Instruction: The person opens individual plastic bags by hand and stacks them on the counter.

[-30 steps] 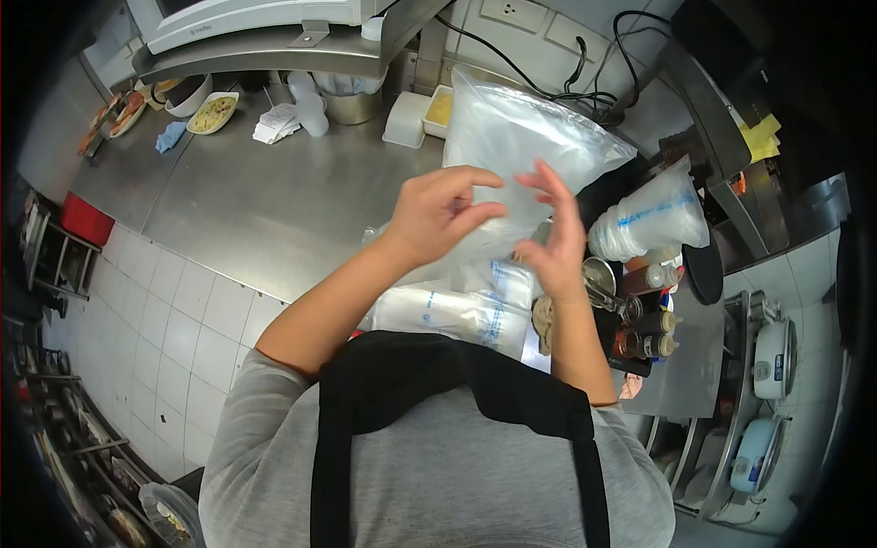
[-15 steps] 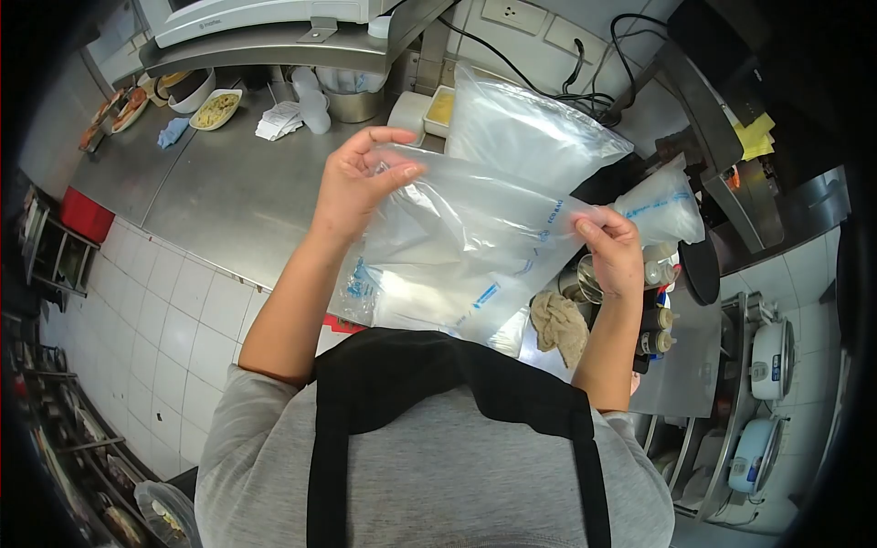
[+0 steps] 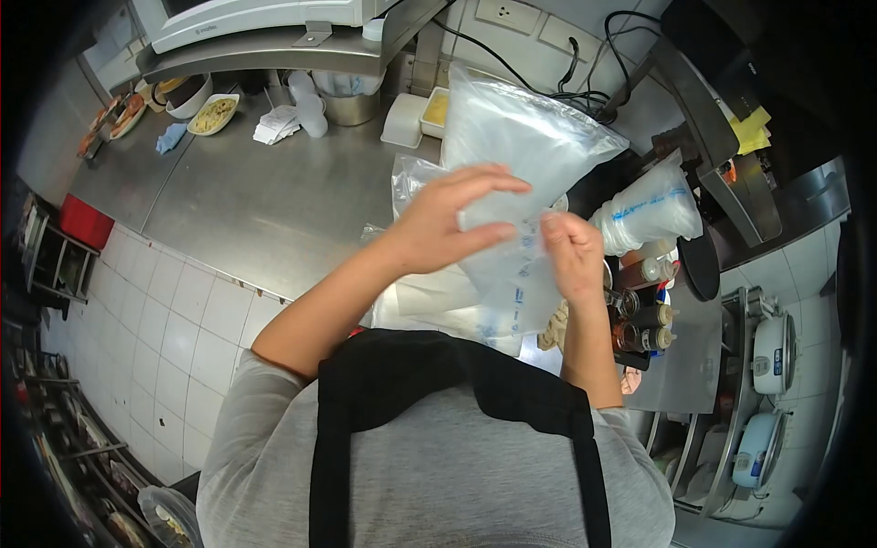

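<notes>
A clear plastic bag with blue print (image 3: 516,283) hangs from my right hand (image 3: 575,258), whose fingers are closed on its upper edge. My left hand (image 3: 448,219) is over the bag's left part, with thumb and fingers apart. Below the hands, more white and clear plastic bags (image 3: 425,297) lie near the counter's front edge. Behind the hands stands a large clear bag (image 3: 530,128) with a shiny rim. To the right, a clear bag of stacked containers (image 3: 649,208) lies tilted.
Several sauce bottles (image 3: 653,316) stand at the right beside a beige cloth (image 3: 554,331). The steel counter (image 3: 274,196) carries white papers (image 3: 277,123), a metal pot (image 3: 352,108) and a plate of food (image 3: 214,115). A shelf (image 3: 265,60) overhangs the back.
The thin bag, stretched wide between both hands half a second ago, is now gathered toward the right. My left hand has moved right and opened; my right hand has moved left slightly.
</notes>
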Demonstrator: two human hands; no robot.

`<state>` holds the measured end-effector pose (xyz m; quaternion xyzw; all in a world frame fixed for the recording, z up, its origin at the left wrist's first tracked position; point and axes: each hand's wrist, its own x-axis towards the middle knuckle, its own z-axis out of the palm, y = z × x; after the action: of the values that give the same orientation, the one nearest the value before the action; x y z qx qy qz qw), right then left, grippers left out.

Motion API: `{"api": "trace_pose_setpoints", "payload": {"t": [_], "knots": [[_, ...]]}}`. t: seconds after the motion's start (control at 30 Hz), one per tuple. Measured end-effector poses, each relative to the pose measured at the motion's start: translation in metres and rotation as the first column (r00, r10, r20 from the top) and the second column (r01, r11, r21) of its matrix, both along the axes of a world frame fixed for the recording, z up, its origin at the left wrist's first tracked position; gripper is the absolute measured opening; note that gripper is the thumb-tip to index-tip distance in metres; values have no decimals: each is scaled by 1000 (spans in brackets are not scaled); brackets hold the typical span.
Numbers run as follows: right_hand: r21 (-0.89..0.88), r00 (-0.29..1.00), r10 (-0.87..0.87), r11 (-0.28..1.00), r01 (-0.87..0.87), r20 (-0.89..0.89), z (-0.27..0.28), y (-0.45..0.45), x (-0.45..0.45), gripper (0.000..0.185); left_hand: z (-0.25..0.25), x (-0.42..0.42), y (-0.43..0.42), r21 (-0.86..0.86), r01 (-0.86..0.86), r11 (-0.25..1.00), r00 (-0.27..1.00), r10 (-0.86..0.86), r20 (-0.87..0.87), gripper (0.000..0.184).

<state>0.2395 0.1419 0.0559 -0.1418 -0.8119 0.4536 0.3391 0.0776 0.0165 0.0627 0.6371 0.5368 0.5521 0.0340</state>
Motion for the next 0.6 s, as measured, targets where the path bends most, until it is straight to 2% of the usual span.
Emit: {"api": "trace_pose_setpoints", "payload": {"t": [0.03, 0.07, 0.17, 0.2, 0.27, 0.3, 0.33, 0.37, 0.4, 0.43, 0.47, 0.5, 0.53, 0.57, 0.6], "knots": [[56, 999, 11, 998, -13, 35, 2, -4, -1, 31, 0, 6, 4, -99, 172, 980, 973, -153, 176, 18], [120, 999, 10, 993, -14, 34, 1, -1, -1, 32, -1, 9, 6, -163, 351, 922, 892, -277, 357, 16], [-251, 994, -102, 964, 89, -40, -2, 21, 14, 30, -13, -1, 5, -339, 529, 778, 789, -305, 534, 12], [-455, 965, -79, 890, -45, -250, -3, 29, 15, 32, -17, -7, 4, -321, 539, 778, 777, -312, 547, 12], [-715, 860, -195, 655, -243, -471, 9, 27, 17, 34, -27, -22, 0, -290, 558, 777, 751, -325, 575, 14], [-783, 788, -282, 506, -363, -547, 14, 27, 18, 36, -32, -29, -2, -192, 582, 791, 668, -330, 667, 13], [-666, 700, 74, 251, -703, -711, 7, 45, 26, 36, -36, -36, -4, -92, 590, 802, 574, -337, 746, 12], [-672, 719, 111, 280, -686, -687, -4, 55, 29, 34, -37, -40, -4, 8, 584, 812, 471, -347, 811, 12], [-677, 737, 147, 308, -668, -660, -5, 56, 27, 32, -30, -42, -6, 250, 574, 780, 290, -480, 828, 13], [-681, 754, 182, 336, -651, -631, -7, 57, 25, 31, -23, -47, -7, 321, 621, 715, 253, -571, 781, 14], [-694, 789, 120, 410, -592, -602, -3, 62, 23, 29, -16, -58, -6, 387, 663, 641, 210, -656, 725, 14], [-706, 820, 54, 478, -522, -569, 1, 68, 20, 27, -7, -65, -1, 357, 633, 686, 279, -633, 722, 14], [-772, 857, -110, 502, -389, -504, 24, 65, 15, 27, 1, -73, 4, 327, 600, 730, 347, -605, 717, 14], [-829, 862, -275, 500, -250, -426, 36, 66, 7, 27, 12, -78, 15, 196, 463, 865, 505, -438, 743, 14], [-721, 877, -230, 672, -170, -422, 38, 78, -3, 22, 20, -83, 29, 62, 295, 953, 629, -243, 739, 13]]}}
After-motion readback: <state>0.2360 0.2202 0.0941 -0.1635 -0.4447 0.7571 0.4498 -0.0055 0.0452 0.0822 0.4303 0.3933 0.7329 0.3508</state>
